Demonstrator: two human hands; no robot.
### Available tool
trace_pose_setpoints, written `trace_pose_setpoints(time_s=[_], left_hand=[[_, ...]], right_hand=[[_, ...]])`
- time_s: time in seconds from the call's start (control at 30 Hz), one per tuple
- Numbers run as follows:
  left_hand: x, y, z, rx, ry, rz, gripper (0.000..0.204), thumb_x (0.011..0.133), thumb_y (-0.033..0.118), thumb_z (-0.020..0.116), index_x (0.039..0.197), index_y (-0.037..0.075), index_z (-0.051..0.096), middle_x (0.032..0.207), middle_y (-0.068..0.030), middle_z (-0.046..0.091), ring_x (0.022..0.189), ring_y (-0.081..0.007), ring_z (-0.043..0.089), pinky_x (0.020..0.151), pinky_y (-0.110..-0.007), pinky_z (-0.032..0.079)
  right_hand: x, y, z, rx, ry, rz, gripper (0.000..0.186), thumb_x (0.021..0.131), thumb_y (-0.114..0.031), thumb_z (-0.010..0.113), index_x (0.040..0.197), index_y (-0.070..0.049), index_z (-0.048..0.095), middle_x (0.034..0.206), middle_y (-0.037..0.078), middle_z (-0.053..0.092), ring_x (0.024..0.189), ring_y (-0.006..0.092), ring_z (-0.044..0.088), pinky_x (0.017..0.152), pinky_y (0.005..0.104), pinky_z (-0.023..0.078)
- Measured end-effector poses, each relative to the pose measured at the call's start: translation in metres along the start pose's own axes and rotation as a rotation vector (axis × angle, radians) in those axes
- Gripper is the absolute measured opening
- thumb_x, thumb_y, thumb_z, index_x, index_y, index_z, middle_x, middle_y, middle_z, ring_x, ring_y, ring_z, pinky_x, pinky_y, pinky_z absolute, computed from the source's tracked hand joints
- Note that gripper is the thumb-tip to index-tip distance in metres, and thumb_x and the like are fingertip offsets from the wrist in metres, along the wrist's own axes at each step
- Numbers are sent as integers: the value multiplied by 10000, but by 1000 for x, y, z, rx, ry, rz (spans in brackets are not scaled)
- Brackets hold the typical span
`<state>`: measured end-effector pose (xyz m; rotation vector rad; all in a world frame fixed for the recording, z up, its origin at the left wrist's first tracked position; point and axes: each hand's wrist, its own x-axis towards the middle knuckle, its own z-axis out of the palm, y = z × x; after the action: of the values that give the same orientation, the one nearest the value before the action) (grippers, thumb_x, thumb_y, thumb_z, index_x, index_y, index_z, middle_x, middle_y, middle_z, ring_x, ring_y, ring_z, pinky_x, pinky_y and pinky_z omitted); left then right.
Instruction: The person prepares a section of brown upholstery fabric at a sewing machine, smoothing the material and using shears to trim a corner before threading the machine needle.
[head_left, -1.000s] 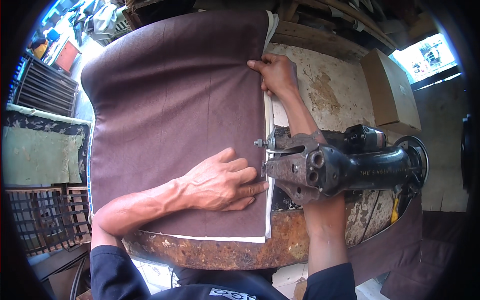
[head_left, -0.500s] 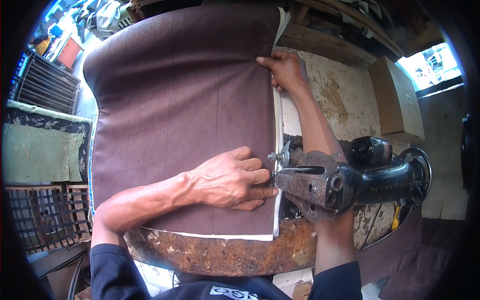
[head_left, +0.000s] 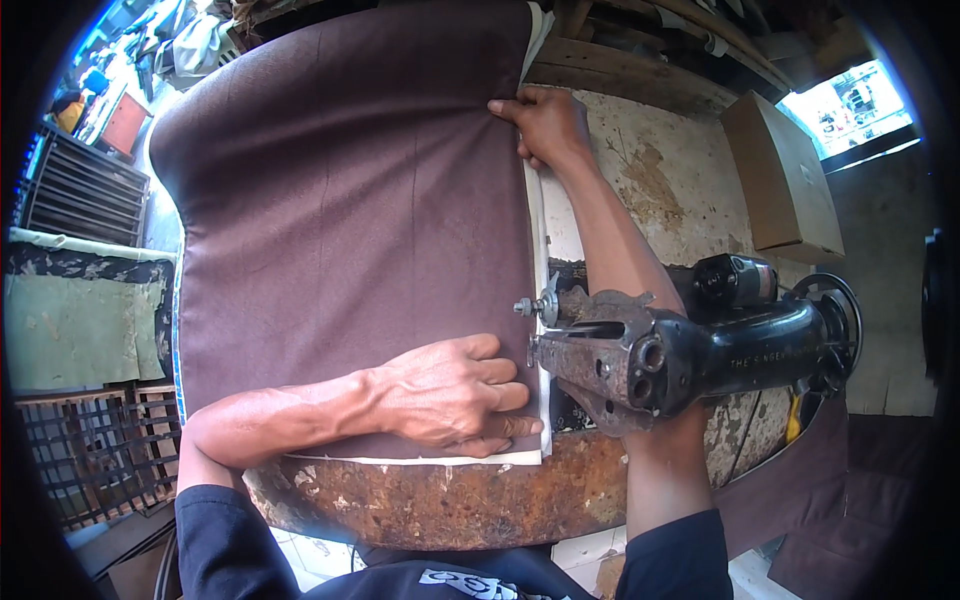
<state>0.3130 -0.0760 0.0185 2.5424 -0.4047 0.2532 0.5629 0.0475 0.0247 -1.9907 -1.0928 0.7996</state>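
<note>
Worn, mottled tabletop (head_left: pixel 440 505) bears smooth brown fabric (head_left: pixel 330 230).

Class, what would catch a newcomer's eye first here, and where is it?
The brown cloth fills the middle-left, with the left hand on its near part and the right hand gripping its right edge farther away. A dark sewing machine stands right of centre, above the right forearm.

Sewing machine (head_left: pixel 750 355): black metal, glossy arm, rough, worn head. Left of it: brown cloth (head_left: pixel 320 250), smooth, faint sheen. Beyond it: box (head_left: pixel 785 190), matt cardboard. Beneath it: table (head_left: pixel 430 500), rough, flaking surface.
</note>
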Motion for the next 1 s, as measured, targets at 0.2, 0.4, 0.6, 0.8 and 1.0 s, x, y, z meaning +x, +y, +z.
trace_pose_setpoints(time_s=[0.2,0.4,0.6,0.8,1.0], left_hand=[[-4,-14,0,15,12,5,380,985,459,653,1199,163,758,888,-29,605,775,-167,557,808,-372,446],[4,-23,-9,-4,11,51,320,997,426,647,1198,198,746,871,-22,605,767,-173,568,794,-378,448],[3,-37,-13,-8,-6,86,308,979,406,648,1142,173,768,867,-19,596,788,-173,578,793,-380,449],[5,-42,-22,33,-48,129,341,946,425,660,1145,177,786,876,-15,606,787,-176,586,795,-378,453],[6,-52,-24,4,-1,115,344,956,429,656,1168,185,775,880,-17,628,785,-179,589,804,-389,460]], right_hand=[[6,-4,8,11,55,-22,375,929,-268,804,1209,-23,754,621,93,670,435,128,589,410,293,470],[12,-8,-1,-22,36,-19,553,918,-362,817,1330,-12,699,592,84,645,425,120,578,417,281,478],[29,-9,8,-35,51,-57,550,922,-361,811,1338,-20,698,588,82,644,411,122,569,412,282,477],[42,-10,8,-41,43,-80,590,906,-378,822,1351,-14,689,587,86,643,417,120,574,422,280,486],[52,-11,8,-38,54,-108,579,906,-375,818,1343,-14,696,583,87,640,417,119,573,422,280,484]])
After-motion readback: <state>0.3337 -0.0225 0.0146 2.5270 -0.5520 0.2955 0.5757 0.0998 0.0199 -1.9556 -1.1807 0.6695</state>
